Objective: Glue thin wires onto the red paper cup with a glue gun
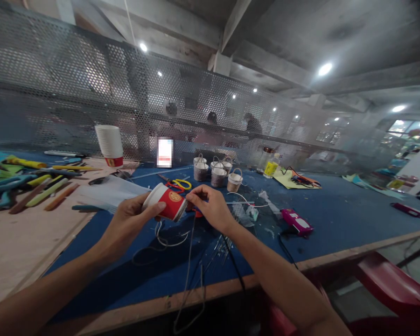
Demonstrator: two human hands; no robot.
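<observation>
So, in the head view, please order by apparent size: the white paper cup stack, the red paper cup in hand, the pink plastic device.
1. White paper cup stack
2. Red paper cup, nearer the camera, so unsure
3. Pink plastic device

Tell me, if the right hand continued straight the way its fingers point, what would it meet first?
Probably the red paper cup: the right hand points left at its base, seemingly already touching it, with the left hand just beyond.

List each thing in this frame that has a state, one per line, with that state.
Red paper cup: on its side, held in the left hand.
Right hand: fingers pinched at the cup's base.
Cup stack: upside down on the table.
Small handled cups: upright, grouped.
Yellow-handled scissors: lying flat.
Jar: upright, lidded.
</observation>
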